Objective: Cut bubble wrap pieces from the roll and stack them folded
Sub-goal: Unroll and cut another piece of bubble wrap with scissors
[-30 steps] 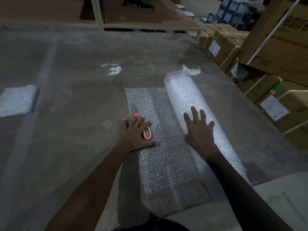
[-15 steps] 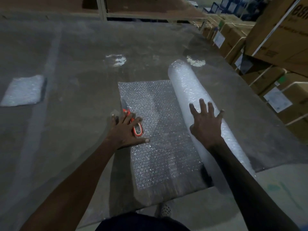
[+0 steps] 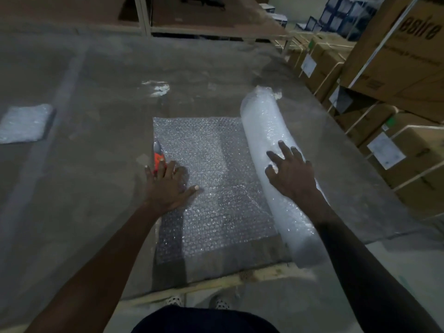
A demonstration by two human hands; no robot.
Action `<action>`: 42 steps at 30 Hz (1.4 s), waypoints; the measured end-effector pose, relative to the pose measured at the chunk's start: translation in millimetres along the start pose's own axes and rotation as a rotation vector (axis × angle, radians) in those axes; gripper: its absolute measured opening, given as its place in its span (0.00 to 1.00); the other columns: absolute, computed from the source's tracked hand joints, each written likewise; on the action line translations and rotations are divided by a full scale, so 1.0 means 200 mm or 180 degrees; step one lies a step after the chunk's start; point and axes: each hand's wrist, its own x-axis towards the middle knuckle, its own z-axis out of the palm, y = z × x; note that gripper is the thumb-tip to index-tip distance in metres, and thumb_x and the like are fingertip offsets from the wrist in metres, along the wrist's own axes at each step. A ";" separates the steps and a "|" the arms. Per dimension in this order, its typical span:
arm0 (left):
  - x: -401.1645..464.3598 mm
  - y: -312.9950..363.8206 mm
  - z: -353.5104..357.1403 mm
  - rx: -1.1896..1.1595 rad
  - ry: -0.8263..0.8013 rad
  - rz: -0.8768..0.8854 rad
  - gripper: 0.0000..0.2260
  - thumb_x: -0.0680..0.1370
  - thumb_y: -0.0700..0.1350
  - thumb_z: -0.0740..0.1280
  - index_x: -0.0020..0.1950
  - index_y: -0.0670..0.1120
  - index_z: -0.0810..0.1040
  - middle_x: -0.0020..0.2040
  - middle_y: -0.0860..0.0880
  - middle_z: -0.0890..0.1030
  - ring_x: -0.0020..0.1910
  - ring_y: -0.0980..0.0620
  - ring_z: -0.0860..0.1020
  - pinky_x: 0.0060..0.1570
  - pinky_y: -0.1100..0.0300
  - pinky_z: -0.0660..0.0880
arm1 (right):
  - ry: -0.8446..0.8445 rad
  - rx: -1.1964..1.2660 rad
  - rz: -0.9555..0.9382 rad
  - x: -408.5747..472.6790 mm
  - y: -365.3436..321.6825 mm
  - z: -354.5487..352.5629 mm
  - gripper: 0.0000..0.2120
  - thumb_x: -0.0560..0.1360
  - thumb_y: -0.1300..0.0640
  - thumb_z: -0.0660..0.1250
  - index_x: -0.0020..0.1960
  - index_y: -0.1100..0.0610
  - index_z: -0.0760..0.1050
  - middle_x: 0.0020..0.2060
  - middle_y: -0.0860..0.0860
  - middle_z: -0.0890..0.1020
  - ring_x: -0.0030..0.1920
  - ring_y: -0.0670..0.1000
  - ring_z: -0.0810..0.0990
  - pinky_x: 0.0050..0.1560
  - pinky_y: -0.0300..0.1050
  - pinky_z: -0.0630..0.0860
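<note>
A bubble wrap roll [image 3: 266, 121] lies on the grey work surface [image 3: 96, 164], running from near to far. An unrolled sheet [image 3: 216, 212] stretches flat to its left. My right hand [image 3: 290, 174] rests on top of the roll with its fingers spread. My left hand [image 3: 168, 186] presses flat on the sheet's left edge, its fingers lying over an orange-handled cutting tool [image 3: 157, 155] whose metal tip pokes out ahead of them. A folded bubble wrap piece [image 3: 24, 123] lies at the far left of the surface.
Cardboard boxes [image 3: 396, 56] with straps and labels are stacked along the right side, close to the roll. A metal shelf post [image 3: 144, 15] stands at the back. The surface's near edge [image 3: 204, 284] is right in front of my feet.
The roll has moved to the right under my right hand, so more sheet lies unrolled. My left hand and the cutting tool have shifted to the sheet's left edge.
</note>
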 end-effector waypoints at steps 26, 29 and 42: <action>-0.23 -0.23 0.01 0.0067 0.0278 -0.0156 0.47 0.74 0.77 0.43 0.81 0.46 0.58 0.80 0.43 0.60 0.79 0.40 0.57 0.72 0.31 0.54 | -0.0042 0.0112 -0.0236 0.09 0.00 -0.07 0.38 0.78 0.40 0.68 0.82 0.50 0.57 0.82 0.57 0.55 0.81 0.62 0.53 0.74 0.72 0.53; -0.26 -0.37 -0.01 -0.0047 0.0189 -0.0266 0.50 0.70 0.81 0.43 0.80 0.47 0.58 0.80 0.46 0.60 0.80 0.43 0.56 0.73 0.33 0.53 | -0.0018 0.0838 -0.0502 0.06 -0.27 -0.04 0.32 0.79 0.45 0.67 0.79 0.55 0.65 0.77 0.57 0.67 0.75 0.60 0.68 0.73 0.60 0.65; -0.25 -0.50 0.02 -0.0088 -0.0083 -0.0080 0.52 0.69 0.82 0.46 0.81 0.45 0.54 0.82 0.47 0.54 0.81 0.47 0.49 0.75 0.35 0.46 | -0.0708 0.1644 -0.0195 0.03 -1.30 0.26 0.18 0.75 0.45 0.72 0.55 0.59 0.81 0.51 0.61 0.85 0.53 0.63 0.83 0.49 0.52 0.77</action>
